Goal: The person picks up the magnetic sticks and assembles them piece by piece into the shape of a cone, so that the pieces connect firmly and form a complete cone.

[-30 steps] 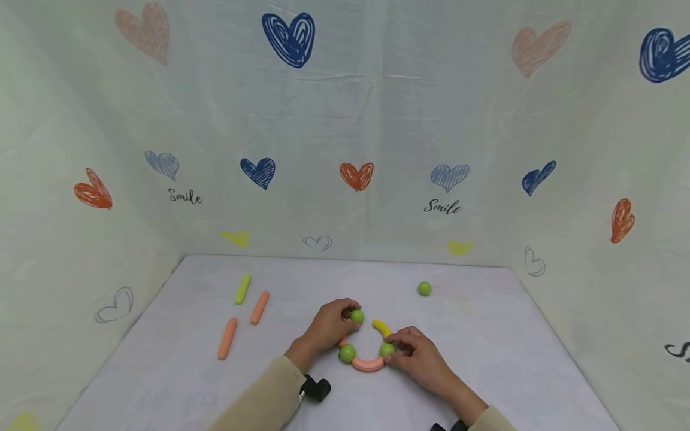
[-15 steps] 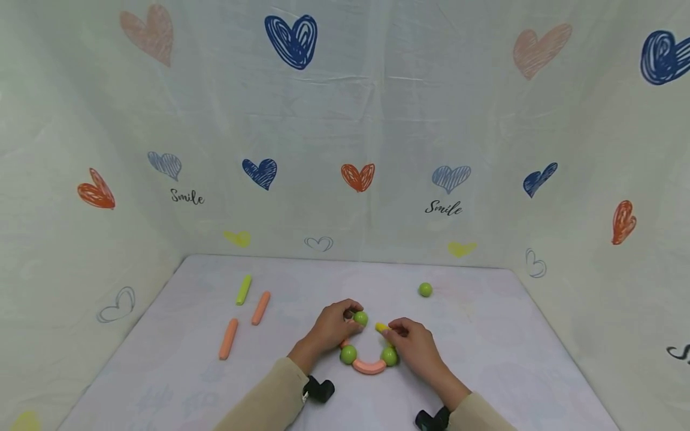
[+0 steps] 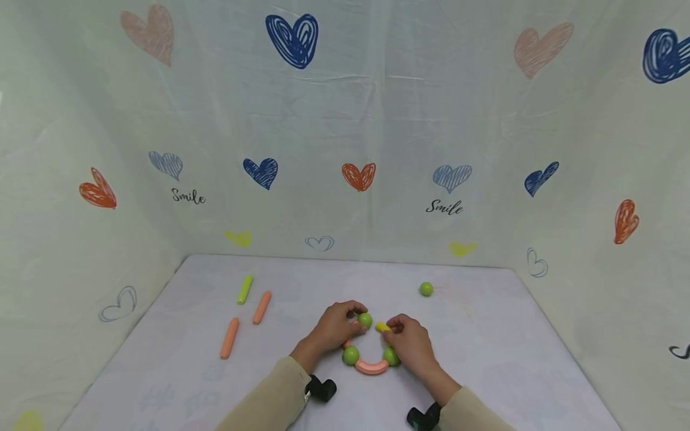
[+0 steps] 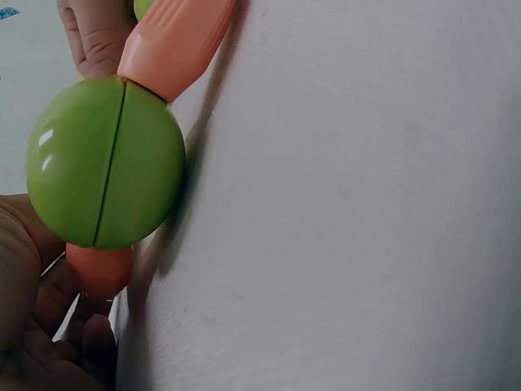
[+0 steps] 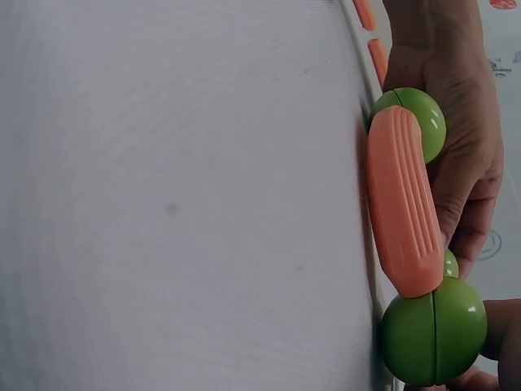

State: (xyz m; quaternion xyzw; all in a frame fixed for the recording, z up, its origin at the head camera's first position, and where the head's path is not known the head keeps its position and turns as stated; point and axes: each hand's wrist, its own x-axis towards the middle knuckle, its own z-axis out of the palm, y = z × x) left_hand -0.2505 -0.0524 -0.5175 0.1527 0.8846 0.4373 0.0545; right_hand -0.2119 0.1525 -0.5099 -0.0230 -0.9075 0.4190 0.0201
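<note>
Joined green balls and curved sticks make a partial ring near the front middle of the table. My left hand point(image 3: 335, 328) pinches the green ball point(image 3: 365, 320) at the ring's far left end. With thumb and fingers my right hand point(image 3: 412, 344) grips the curved yellow stick point(image 3: 382, 327), much of which it covers. A small gap separates the yellow tip from that ball. At the near side, a salmon curved stick point(image 3: 372, 367) links two more green balls, the left one point(image 4: 106, 163) large in the left wrist view. An orange stick point(image 4: 99, 269) runs from it behind my left hand.
Two loose orange sticks point(image 3: 229, 339) and a yellow-green stick point(image 3: 245, 290) lie at the left of the white table. A single green ball point(image 3: 426, 289) sits at the back right. Heart-printed white sheeting point(image 3: 399, 227) stands behind and at both sides.
My right hand has moved from the near right green ball up to the yellow stick. My left hand and its ball have shifted slightly right, narrowing the gap.
</note>
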